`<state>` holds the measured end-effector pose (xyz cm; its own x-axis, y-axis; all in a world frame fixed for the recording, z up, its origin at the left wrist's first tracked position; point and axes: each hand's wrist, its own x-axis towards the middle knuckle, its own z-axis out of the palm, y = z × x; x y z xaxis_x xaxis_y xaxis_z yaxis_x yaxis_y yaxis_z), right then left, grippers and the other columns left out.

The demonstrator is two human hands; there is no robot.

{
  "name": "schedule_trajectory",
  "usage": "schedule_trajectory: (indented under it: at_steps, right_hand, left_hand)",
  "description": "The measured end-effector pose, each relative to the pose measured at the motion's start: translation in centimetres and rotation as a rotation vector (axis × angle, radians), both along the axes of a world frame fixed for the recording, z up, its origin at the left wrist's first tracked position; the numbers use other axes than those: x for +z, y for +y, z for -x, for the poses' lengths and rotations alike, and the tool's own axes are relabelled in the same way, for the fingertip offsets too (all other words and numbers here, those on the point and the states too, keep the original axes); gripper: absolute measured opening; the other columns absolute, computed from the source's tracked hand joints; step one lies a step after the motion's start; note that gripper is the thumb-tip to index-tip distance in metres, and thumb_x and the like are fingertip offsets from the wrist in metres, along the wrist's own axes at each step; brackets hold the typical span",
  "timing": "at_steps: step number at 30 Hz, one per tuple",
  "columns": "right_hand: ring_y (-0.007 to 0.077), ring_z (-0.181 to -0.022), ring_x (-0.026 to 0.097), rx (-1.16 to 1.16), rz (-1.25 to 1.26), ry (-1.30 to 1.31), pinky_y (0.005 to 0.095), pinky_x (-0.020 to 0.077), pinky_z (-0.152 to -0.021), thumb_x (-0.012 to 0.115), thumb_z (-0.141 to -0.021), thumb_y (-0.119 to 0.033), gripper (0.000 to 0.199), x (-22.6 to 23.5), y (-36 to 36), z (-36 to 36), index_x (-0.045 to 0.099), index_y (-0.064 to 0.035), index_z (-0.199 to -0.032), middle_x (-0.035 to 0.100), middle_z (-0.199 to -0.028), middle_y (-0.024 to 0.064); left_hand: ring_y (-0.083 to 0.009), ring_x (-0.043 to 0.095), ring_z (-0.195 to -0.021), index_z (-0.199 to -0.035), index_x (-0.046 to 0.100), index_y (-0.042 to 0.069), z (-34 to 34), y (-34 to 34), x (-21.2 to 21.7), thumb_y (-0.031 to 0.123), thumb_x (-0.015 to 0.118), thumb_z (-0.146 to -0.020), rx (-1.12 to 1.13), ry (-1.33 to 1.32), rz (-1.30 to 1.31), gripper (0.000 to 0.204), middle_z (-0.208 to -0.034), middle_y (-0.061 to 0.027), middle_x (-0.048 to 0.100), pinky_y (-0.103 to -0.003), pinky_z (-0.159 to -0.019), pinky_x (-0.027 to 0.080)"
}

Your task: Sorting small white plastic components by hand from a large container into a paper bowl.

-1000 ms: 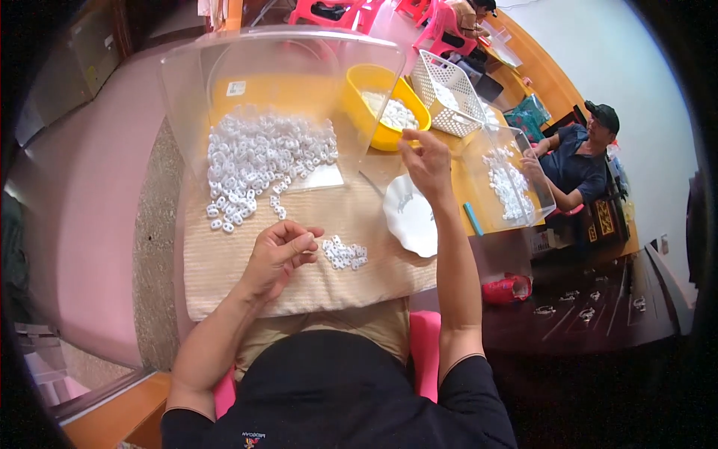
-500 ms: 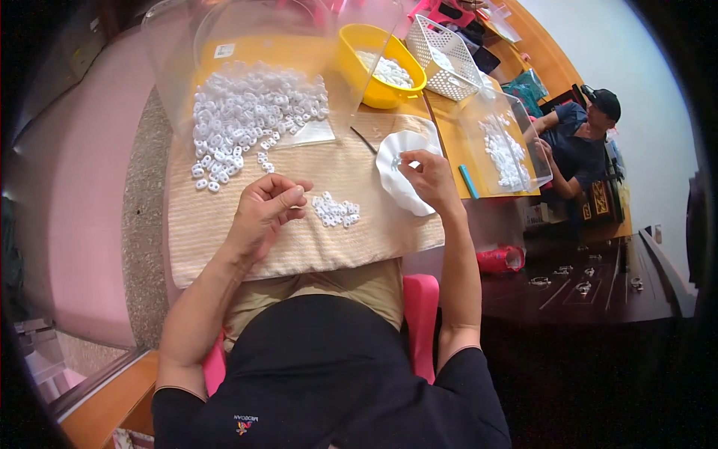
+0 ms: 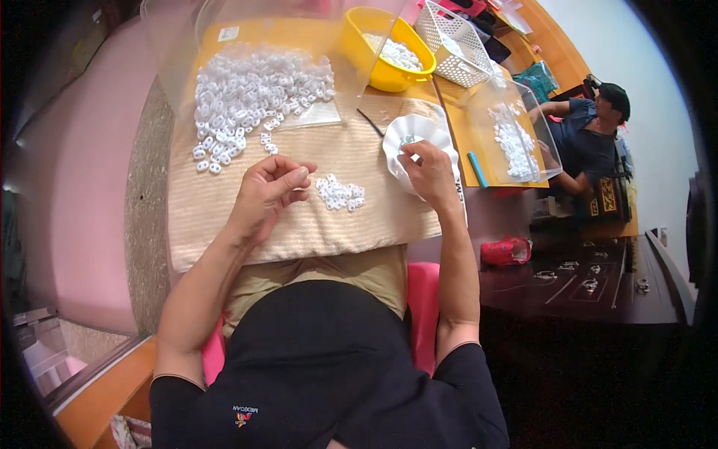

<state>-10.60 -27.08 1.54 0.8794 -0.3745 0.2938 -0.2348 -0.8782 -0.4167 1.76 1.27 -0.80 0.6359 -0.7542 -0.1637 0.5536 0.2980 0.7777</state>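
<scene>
My left hand [image 3: 271,196] hovers above a beige towel [image 3: 224,232], thumb and index finger pinched together; whatever they hold, if anything, is too small to name. Beside it lies a small heap of white two-hole plastic pieces [image 3: 340,193]. Over the near part of a white wavy-rimmed dish [image 3: 441,135] is my right hand [image 3: 432,173], its fingertips closed in a pinch whose contents I cannot make out. Small clear, greenish bits [image 3: 407,140] show in the dish by those fingers.
A clear bin [image 3: 258,97] spills many white pieces onto the towel. Behind stand a yellow basin [image 3: 389,75] and a white perforated basket [image 3: 456,63]. A dark thin stick [image 3: 369,121] lies by the dish. At right, a person [image 3: 591,135] sits by another clear box [image 3: 516,146].
My right hand has drawn back slightly toward me over the dish, uncovering the small bits in it. My left hand keeps its pinch. The whole view has shifted a little.
</scene>
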Motion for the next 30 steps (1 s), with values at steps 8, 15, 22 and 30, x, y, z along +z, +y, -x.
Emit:
schedule_trajectory:
  at_steps: [8,15,22,30]
  right_hand:
    - [0.0289,-0.082,0.063,0.319,-0.056,0.17,0.0355,0.0494,-0.074,0.068,-0.08,-0.011,0.02,2.3,6.8,0.2,0.068,-0.0034,-0.098,0.066,-0.094,0.0112]
    - [0.0325,-0.088,0.062,0.26,0.041,0.449,0.041,0.0492,-0.077,0.061,-0.081,-0.014,0.013,1.7,8.3,-0.4,0.064,-0.0056,-0.09,0.062,-0.091,0.0117]
    - [0.0324,-0.084,0.062,0.249,-0.025,0.335,0.0411,0.0493,-0.074,0.063,-0.08,-0.012,0.01,0.4,7.7,-0.4,0.065,-0.0053,-0.086,0.062,-0.09,0.0122]
    - [0.0203,-0.071,0.063,0.204,-0.488,0.019,0.029,0.0502,-0.068,0.07,-0.08,-0.009,0.015,0.6,8.4,-0.2,0.068,-0.0028,-0.094,0.067,-0.084,0.0071]
  left_hand:
    - [-0.0087,0.062,-0.081,-0.089,0.063,0.006,0.0,0.2,0.1,0.012,0.07,-0.086,-0.006,-0.003,0.007,0.01,-0.105,-0.0113,0.067,-0.024,-0.073,0.053]
    - [-0.0077,0.062,-0.081,-0.089,0.062,0.008,0.1,0.4,0.3,0.013,0.07,-0.086,-0.007,-0.014,0.0,0.01,-0.104,-0.0103,0.067,-0.024,-0.074,0.053]
    - [-0.0084,0.062,-0.079,-0.09,0.062,0.006,0.1,0.2,0.2,0.01,0.068,-0.086,-0.01,-0.011,-0.014,0.008,-0.108,-0.0126,0.065,-0.025,-0.073,0.054]
    - [-0.0083,0.061,-0.081,-0.09,0.062,0.007,0.7,-0.2,-0.4,0.012,0.07,-0.086,-0.014,-0.091,-0.063,0.01,-0.105,-0.0092,0.068,-0.023,-0.075,0.051]
